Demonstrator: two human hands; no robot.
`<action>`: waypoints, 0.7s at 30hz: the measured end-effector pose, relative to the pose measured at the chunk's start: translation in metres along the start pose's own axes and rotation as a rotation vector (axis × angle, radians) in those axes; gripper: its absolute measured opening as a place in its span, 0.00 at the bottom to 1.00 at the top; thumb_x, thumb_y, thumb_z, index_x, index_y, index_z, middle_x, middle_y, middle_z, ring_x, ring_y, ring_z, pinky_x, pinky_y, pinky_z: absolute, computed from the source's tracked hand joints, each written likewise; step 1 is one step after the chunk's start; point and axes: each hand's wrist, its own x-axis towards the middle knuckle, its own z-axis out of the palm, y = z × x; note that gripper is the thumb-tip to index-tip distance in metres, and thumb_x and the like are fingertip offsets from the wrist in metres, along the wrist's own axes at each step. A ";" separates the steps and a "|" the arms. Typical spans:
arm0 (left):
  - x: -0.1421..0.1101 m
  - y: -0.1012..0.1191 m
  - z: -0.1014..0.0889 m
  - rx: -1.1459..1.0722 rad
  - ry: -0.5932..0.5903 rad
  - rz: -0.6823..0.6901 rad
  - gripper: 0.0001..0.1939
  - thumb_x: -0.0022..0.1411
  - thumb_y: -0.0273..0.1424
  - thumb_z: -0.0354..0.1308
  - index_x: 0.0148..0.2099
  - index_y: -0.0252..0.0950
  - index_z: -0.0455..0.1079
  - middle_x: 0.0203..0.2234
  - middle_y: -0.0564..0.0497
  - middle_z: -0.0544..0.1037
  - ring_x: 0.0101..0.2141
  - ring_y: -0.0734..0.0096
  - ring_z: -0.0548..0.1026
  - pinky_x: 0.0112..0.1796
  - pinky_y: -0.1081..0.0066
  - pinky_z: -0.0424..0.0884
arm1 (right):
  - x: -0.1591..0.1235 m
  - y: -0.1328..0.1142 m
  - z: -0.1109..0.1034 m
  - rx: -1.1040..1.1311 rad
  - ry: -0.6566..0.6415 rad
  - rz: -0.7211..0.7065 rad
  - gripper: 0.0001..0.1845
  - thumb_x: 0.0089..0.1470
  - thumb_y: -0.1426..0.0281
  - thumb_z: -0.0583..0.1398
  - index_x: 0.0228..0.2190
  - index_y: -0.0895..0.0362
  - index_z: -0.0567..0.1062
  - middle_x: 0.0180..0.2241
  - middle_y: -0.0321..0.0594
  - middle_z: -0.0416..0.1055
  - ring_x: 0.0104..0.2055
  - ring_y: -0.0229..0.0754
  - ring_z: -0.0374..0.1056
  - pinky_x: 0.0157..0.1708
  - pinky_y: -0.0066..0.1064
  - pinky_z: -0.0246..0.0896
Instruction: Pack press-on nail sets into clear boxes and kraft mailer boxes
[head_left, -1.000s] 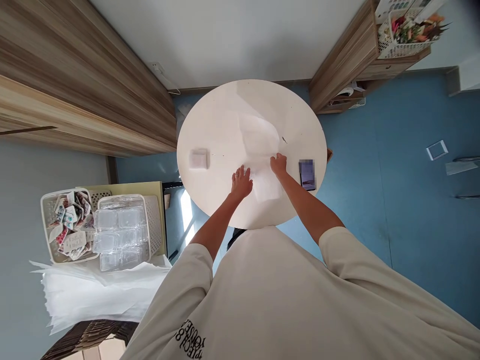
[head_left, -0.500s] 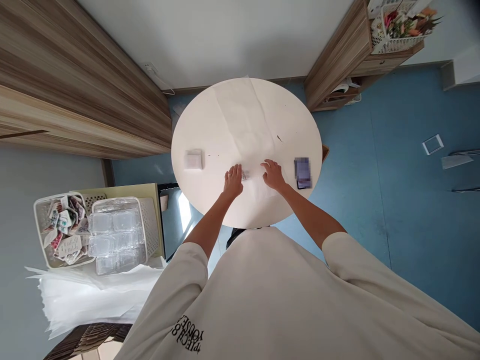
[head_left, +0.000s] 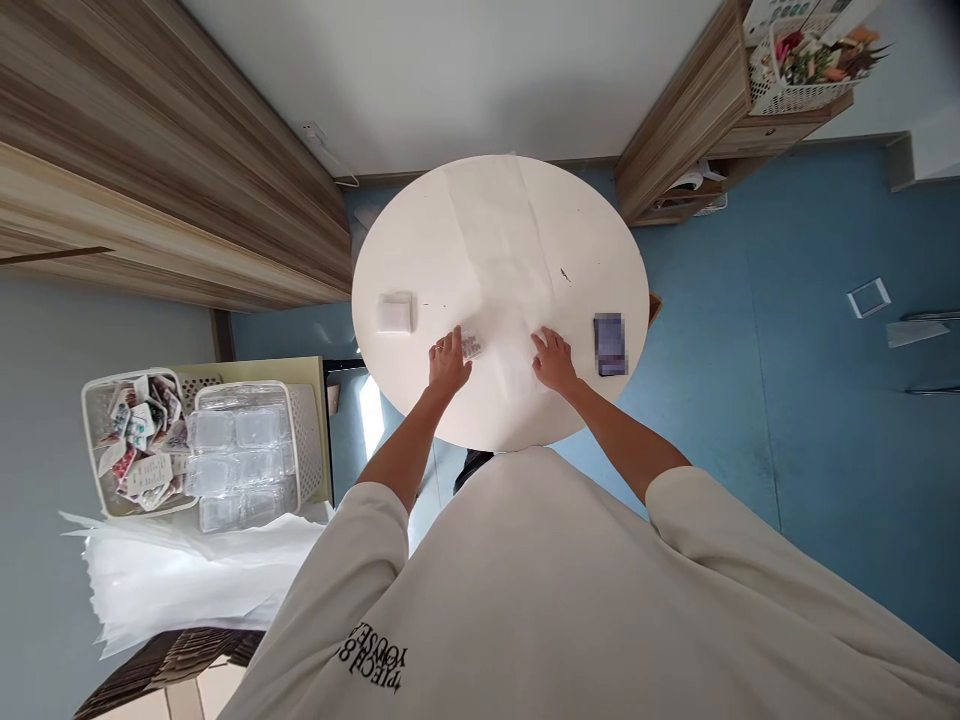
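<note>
My left hand (head_left: 448,362) is at a small clear box (head_left: 471,346) with reddish bits inside, gripping it at its left side between fingers and thumb. Part of the box is hidden by that hand. A long strip of thin white sheet (head_left: 499,230) runs from the table's far edge towards me, passing between my hands. On the sheet's right edge rests my right hand (head_left: 553,358), fingers bent and apart, with nothing visible in it. Both hands are over the round white table (head_left: 405,230).
A stack of white squares (head_left: 394,313) lies at the table's left, a phone-like dark object (head_left: 610,345) at its right. To my left stand a basket of small packets (head_left: 142,440), a basket of clear boxes (head_left: 300,440) and a pile of white sheets (head_left: 195,570). Wooden cabinets flank the table.
My left hand has moved left, and the small clear box has shifted left with it, showing more of its reddish contents. My right hand has moved slightly right and nearer to me.
</note>
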 end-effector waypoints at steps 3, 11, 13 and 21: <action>-0.008 -0.008 -0.009 -0.037 0.066 -0.029 0.47 0.67 0.32 0.58 0.81 0.35 0.42 0.71 0.35 0.64 0.70 0.41 0.61 0.68 0.45 0.59 | -0.001 -0.014 0.007 0.006 -0.022 -0.007 0.33 0.64 0.72 0.53 0.69 0.57 0.65 0.75 0.57 0.52 0.75 0.64 0.47 0.67 0.60 0.51; -0.003 0.028 0.000 -0.044 -0.021 0.196 0.44 0.68 0.31 0.58 0.80 0.39 0.44 0.74 0.40 0.61 0.72 0.46 0.58 0.70 0.48 0.54 | -0.012 -0.038 0.009 0.053 0.023 -0.013 0.29 0.62 0.74 0.52 0.63 0.56 0.69 0.69 0.56 0.61 0.68 0.60 0.57 0.64 0.53 0.54; -0.001 0.042 0.007 -0.039 -0.051 0.244 0.43 0.67 0.30 0.58 0.80 0.40 0.46 0.74 0.41 0.61 0.72 0.47 0.58 0.70 0.48 0.53 | -0.023 -0.035 0.007 0.054 0.030 -0.011 0.25 0.62 0.75 0.52 0.59 0.56 0.71 0.63 0.56 0.66 0.64 0.59 0.61 0.61 0.51 0.56; 0.006 0.066 0.030 -0.064 -0.069 0.323 0.42 0.66 0.27 0.58 0.79 0.40 0.50 0.73 0.41 0.62 0.72 0.47 0.59 0.71 0.48 0.53 | -0.064 -0.011 0.013 -0.034 -0.136 -0.155 0.20 0.60 0.68 0.61 0.54 0.53 0.74 0.61 0.53 0.67 0.61 0.60 0.61 0.61 0.49 0.55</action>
